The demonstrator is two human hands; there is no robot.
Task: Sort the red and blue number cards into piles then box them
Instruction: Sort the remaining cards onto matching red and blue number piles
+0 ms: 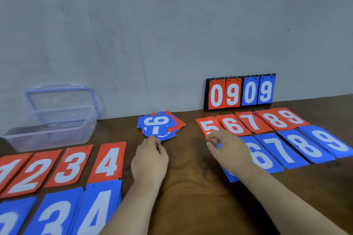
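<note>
step: sorting not finished; one card at a time should be taken from the mixed pile (pixel 160 125) and its colour and number checked before it is laid down
how to do it well: only the top card should be lifted by its near edge so the heap is not dragged; each card should be squared on its matching pile so the stacks fit the box later
right hand (pixel 229 149): right of centre, fingers curled tight; the near edge of the red 5 card (pixel 207 126) appears to be pinched, with a sliver of red seen at the tips
under right hand: blue 5 pile (pixel 230 176) mostly covered by palm and wrist, only its near corner seen
left hand (pixel 150 158): centre, fingers loosely curled, narrow gap to the thumb; tips just at the near edge of the mixed pile; whether a card is held cannot be told
mixed pile: centre, upper part of the table (pixel 191 181), red and blue overlapped, a blue card on top
sorted, right: red 6 to 9 (pixel 267 120) in a back row, blue 6 to 9 (pixel 305 147) in front
sorted, lower left: red 1 to 4 (pixel 108 162), blue piles (pixel 95 210) below them
box (pixel 47 131): clear, open, left edge of frame, well apart from both hands; lid (pixel 63 99) propped behind it
scoreboard (pixel 240 91): leaned on the wall, upper right, reads 09 09
</note>
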